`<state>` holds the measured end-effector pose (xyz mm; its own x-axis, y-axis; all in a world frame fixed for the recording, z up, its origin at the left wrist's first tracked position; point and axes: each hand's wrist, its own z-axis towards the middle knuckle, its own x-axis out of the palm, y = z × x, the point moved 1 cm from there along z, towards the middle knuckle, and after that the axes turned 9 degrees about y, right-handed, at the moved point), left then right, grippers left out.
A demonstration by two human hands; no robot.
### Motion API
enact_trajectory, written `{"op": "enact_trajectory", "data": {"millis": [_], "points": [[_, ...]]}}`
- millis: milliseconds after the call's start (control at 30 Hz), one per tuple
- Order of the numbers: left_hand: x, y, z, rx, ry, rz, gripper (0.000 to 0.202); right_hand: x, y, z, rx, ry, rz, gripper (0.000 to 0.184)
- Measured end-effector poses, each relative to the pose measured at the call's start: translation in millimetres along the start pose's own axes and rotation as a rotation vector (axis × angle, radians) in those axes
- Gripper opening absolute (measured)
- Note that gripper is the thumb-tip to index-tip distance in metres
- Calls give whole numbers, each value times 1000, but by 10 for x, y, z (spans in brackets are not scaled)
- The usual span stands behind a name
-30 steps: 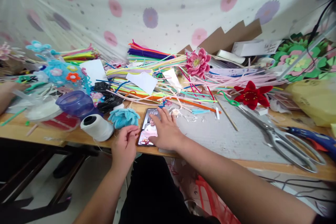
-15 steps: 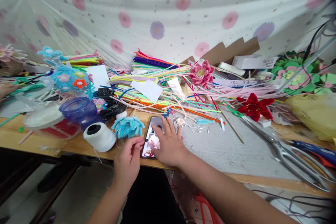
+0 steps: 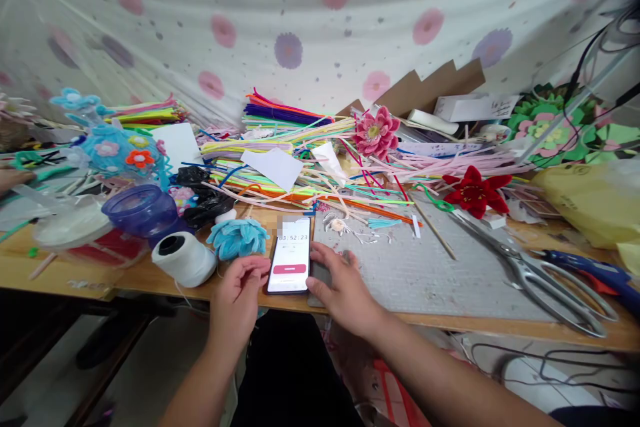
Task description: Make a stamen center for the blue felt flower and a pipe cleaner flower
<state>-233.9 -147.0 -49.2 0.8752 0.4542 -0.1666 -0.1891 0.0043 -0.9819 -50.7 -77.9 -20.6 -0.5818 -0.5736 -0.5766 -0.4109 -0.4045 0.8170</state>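
Observation:
A smartphone (image 3: 289, 259) lies on the table's front edge, its lit white screen showing large timer digits and a red button. At its left edge is my left hand (image 3: 239, 293), fingers curled and thumb pressed against them; whatever they may hold cannot be made out. My right hand (image 3: 345, 288) rests by the phone's right edge, its fingers apart and nothing in them. Just beyond my left hand sits a light-blue fuzzy flower (image 3: 238, 239), with a cone of white thread (image 3: 184, 259) to its left.
Bundles of coloured pipe cleaners (image 3: 280, 160) cover the table's back. Large scissors (image 3: 530, 273) and a blue glue gun (image 3: 585, 267) lie on the right, near a red flower (image 3: 477, 192). A purple pot (image 3: 143, 210) stands left. Another person's hand (image 3: 15, 179) shows at the far left.
My right hand has moved off the phone's screen to its right side. The screen has switched from a picture to a white timer page. My left hand stays by the phone.

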Motion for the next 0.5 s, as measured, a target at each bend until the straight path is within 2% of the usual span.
{"op": "enact_trajectory", "data": {"millis": [167, 267, 400, 500], "points": [[77, -41, -61, -8, 34, 1, 25, 3, -32, 11, -3, -30, 25, 51], [63, -46, -67, 14, 2, 122, 26, -90, -62, 20, -26, -42, -45, 46], [67, -106, -135, 177, -122, 420, 23, -464, -239, 120, -62, -150, -294, 32], [186, -181, -248, 360, -100, 476, 17, -766, -403, 271, -14, -143, -478, 29]]}}
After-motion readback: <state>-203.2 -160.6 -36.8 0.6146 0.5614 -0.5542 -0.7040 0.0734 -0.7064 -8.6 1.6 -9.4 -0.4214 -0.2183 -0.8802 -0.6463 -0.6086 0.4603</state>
